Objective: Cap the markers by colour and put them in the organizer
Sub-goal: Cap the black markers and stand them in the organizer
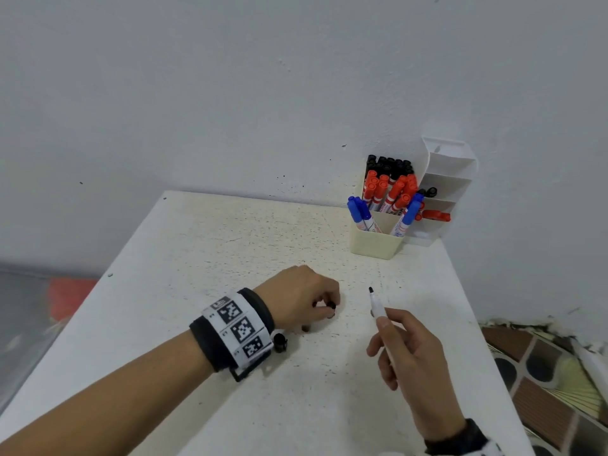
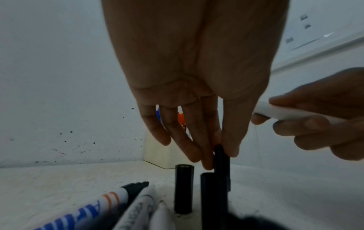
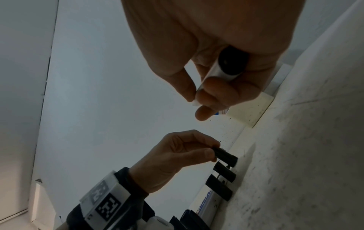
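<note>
My left hand [image 1: 324,306] reaches down to the white table and pinches an upright black cap [image 2: 221,161] [image 3: 225,156] between thumb and fingers. Two more black caps [image 2: 183,189] [image 3: 224,174] stand on the table beside it. My right hand [image 1: 398,337] hovers to the right and grips an uncapped black marker [image 1: 376,306] with a white barrel [image 2: 285,112]; its tip points up and away. The cream organizer [image 1: 375,240] at the back right holds capped black, red and blue markers.
Several uncapped markers [image 2: 126,202] lie on the table under my left wrist. A white tiered holder [image 1: 444,189] with a few loose caps stands behind the organizer against the wall. The table's right edge [image 1: 487,340] drops to a patterned floor.
</note>
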Demonstrator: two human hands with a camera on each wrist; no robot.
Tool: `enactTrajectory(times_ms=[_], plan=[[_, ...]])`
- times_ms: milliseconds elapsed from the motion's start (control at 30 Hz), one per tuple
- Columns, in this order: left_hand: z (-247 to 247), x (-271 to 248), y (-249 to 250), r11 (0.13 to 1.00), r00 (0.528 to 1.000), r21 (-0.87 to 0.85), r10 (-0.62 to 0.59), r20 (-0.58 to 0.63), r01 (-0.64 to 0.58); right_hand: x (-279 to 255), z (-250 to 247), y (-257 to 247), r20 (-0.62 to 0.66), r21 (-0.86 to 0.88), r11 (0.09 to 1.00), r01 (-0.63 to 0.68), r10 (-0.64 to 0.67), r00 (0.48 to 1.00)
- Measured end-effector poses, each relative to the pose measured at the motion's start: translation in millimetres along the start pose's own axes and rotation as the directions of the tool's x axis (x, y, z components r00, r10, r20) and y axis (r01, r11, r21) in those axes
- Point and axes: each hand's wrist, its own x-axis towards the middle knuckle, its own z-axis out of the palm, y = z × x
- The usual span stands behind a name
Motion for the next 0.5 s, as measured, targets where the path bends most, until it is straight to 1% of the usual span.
enactTrajectory(times_ms=[67,167,333,500], plan=[[5.4,3.4,2.3,0.997,1.000,0.079,0.014,0.007,-0.014,0.1,-0.6,-0.3,0.001,0.001,1.000,0.007,-0.007,1.000],[8.5,4.6,3.0,0.988,0.999,0.154,0.034,-0.017,-0.031,0.3,-0.1,-0.6,0.010,0.005,1.000,0.009,-0.009,1.000],[11.6,4.7,3.0,0.969,1.000,0.245,0.024,-0.006,-0.022,1.3,1.8,-1.6,0.021,0.013,1.000,0.013,-0.013,1.000],[11.1,3.8,0.1,0.977,1.000,0.214,0.020,-0.005,-0.019,0.1,1.7,-2.6,0.029,0.016,1.000,0.008,-0.008,1.000]])
